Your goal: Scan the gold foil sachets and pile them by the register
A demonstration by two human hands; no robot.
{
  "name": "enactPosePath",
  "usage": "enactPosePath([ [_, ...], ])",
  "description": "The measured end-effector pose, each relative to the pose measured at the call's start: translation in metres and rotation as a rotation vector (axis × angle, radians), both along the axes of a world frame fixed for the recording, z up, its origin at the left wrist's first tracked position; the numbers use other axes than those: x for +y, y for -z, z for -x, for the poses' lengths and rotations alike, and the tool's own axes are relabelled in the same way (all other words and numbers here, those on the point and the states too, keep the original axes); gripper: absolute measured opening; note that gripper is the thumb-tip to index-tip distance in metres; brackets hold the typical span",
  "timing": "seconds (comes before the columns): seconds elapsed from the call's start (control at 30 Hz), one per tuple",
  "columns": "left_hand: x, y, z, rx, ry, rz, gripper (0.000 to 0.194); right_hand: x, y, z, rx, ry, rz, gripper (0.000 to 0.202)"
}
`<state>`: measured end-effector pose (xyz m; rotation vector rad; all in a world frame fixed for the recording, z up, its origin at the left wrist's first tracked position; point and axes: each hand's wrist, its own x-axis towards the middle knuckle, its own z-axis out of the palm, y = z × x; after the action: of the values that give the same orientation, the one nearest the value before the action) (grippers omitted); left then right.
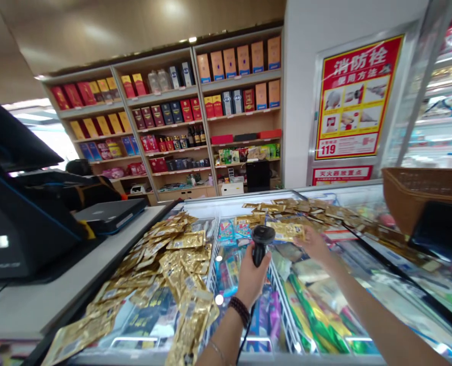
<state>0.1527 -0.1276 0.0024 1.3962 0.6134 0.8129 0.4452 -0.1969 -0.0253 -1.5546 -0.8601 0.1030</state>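
One shiny gold foil packet (283,231) is pinched in the right hand (314,244), just beside the head of a black plastic handheld scanner (263,235) — gripped by the left hand (250,274) — above a glass-topped chest freezer (226,203) strewn with similar gold packets (185,240).

Poster (357,101), far right: heading 消防栓, with 使用方法 below; number 119 at its lower left. Sign (342,174), directly beneath: 灭火器放置点. Black machine (35,229), near left: pale lettering, too blurred to read. Gold packets (183,254): print too small. Boxes (229,63), far: lettering not legible.
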Motion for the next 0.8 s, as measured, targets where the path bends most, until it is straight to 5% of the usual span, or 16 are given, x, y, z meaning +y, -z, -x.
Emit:
enactPosePath([
  [0.1,0.0,0.0,0.003,-0.035,0.044,0.025,0.082,-0.001,-0.003,0.001,0.196,-0.072,-0.092,0.061],
  [0.8,-0.008,0.0,0.005,-0.046,0.193,0.041,0.076,-0.003,-0.007,0.014,0.252,-0.014,-0.101,0.06],
])
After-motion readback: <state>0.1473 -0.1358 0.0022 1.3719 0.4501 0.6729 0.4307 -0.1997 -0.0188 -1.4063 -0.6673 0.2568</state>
